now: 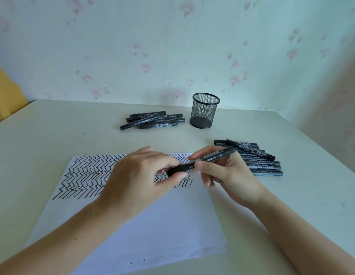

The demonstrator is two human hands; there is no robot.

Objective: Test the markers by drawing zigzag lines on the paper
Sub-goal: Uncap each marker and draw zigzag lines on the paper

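Paper (152, 225): white sheet, nearest item on the pale table (43, 135); near half blank, a few ink specks at its near edge.
Zigzag rows (87, 173): black, several stacked bands across the far half of the sheet, partly covered by the hands.
Left hand (138, 179): above the sheet's middle; fingers and thumb curled round the cap end of the marker.
Right hand (224, 175): just right of the left; fingers and thumb pinch the barrel.
Marker in hand (202, 160): black body with pale printed label, held nearly level above the paper between both hands — tip not visible.
Step in hand (judged): cap being pulled off or pushed on; which, I cannot tell. Done well: keep the barrel steady, move the cap straight along its axis, keep the tip clear of skin.
Marker pile, right (260, 159): black markers side by side, just beyond the right hand.
Marker pile, far (152, 121): loosely crossed black markers, capped — left of the holder.
Mesh pen holder (204, 113): black, upright, seemingly empty, near the wall.
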